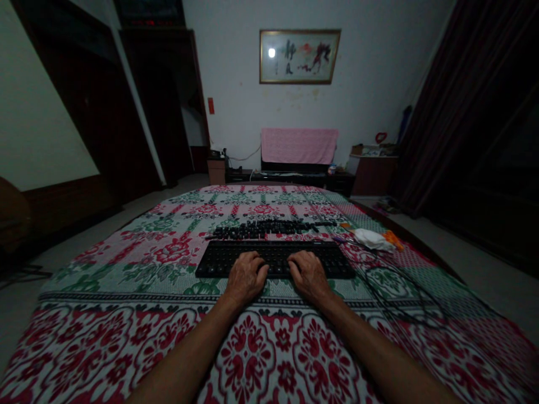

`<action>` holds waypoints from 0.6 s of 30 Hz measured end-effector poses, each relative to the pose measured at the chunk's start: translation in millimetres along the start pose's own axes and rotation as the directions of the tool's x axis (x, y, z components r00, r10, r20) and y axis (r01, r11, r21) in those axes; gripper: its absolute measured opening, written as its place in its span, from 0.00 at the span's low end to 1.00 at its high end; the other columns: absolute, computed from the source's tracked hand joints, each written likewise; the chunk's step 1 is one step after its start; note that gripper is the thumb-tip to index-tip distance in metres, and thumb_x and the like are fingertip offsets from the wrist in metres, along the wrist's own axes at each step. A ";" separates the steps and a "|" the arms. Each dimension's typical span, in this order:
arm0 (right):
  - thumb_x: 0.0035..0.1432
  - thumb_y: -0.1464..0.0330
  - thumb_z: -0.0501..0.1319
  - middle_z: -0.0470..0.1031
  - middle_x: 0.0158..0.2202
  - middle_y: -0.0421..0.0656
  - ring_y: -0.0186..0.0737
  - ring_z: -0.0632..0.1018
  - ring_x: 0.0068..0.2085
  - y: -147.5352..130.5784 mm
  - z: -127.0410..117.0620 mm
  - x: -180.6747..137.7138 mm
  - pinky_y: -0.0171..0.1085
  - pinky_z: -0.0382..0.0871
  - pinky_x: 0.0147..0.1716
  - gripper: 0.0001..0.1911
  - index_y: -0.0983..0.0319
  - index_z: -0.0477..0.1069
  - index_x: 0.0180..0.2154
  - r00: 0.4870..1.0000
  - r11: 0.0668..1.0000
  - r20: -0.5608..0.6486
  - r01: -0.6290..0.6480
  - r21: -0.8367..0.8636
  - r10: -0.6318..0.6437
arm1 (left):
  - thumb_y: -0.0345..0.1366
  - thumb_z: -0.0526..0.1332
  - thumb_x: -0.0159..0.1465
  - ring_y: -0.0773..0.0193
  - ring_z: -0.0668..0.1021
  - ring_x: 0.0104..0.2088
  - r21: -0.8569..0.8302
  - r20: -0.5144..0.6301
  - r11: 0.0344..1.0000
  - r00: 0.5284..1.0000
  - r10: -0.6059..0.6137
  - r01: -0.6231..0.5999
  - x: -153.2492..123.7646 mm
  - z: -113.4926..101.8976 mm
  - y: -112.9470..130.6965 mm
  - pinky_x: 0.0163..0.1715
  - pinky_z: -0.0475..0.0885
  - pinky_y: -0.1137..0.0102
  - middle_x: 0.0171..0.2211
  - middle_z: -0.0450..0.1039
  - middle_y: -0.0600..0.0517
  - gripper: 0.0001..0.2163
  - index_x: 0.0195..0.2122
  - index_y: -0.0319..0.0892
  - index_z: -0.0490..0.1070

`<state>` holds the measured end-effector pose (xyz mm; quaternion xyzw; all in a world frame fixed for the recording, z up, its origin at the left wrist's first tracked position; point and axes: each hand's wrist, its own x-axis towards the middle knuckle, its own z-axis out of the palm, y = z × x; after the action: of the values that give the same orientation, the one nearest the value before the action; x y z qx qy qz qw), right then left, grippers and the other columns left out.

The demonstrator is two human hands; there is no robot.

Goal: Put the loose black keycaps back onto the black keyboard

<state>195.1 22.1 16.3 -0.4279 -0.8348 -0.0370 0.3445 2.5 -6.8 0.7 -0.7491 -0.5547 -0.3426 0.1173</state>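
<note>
The black keyboard (219, 259) lies flat on the patterned cloth (248, 348), long side across the front of the person, with a band of small dark pieces, apparently loose keycaps (273, 227), just beyond its far edge. The left hand (247, 274) rests on the near edge left of centre, and the right hand (309, 274) rests on it right of centre. On both, the fingers are bent and partly closed, fingertips down on the key area; whether either pinches a small part cannot be told, as the knuckles cover the contact. Expect the keyboard to be light for its length, stiff along its frame and probably of smooth plastic; on cloth it may slide under a sideways push. To lift it, take hold of both short ends, thumbs above and fingers beneath, and avoid pulling on the key area (key mountings are likely the most fragile part). The loose keycaps should be hard, very light and easily scattered; grip each by opposite side walls between thumb and forefinger, using little pressure.
</note>
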 end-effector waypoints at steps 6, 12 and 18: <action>0.46 0.69 0.58 0.68 0.40 0.44 0.40 0.66 0.41 12.2 -19.7 3.2 0.38 0.57 0.40 0.16 0.60 0.66 0.41 0.963 0.981 0.201 0.161 0.108 -0.180 | 0.39 0.58 0.52 0.58 0.66 0.46 -0.072 0.121 0.987 0.981 0.151 -0.143 -1.6 -9.9 -14.0 0.45 0.65 0.63 0.44 0.64 0.46 0.17 0.43 0.41 0.67; 0.46 0.72 0.57 0.66 0.42 0.44 0.40 0.64 0.43 20.4 -23.0 5.6 0.39 0.56 0.41 0.19 0.60 0.64 0.44 0.942 0.970 0.246 0.197 0.140 -0.227 | 0.37 0.56 0.55 0.58 0.65 0.46 -0.071 0.151 0.985 0.975 0.165 -0.156 0.7 -11.1 -15.9 0.46 0.64 0.62 0.45 0.63 0.46 0.16 0.44 0.42 0.66; 0.46 0.73 0.57 0.65 0.42 0.45 0.40 0.64 0.43 22.2 -20.0 8.8 0.40 0.56 0.43 0.19 0.61 0.64 0.43 0.946 0.971 0.237 0.192 0.143 -0.221 | 0.37 0.55 0.55 0.58 0.65 0.46 -0.028 0.155 0.991 0.979 0.133 -0.130 3.3 -7.0 -12.2 0.46 0.64 0.62 0.45 0.62 0.45 0.16 0.44 0.40 0.66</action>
<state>218.9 35.0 31.7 -0.3181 -0.9126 0.0308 0.2550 -10.8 -3.9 5.5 -0.8098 -0.5084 -0.2789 0.0892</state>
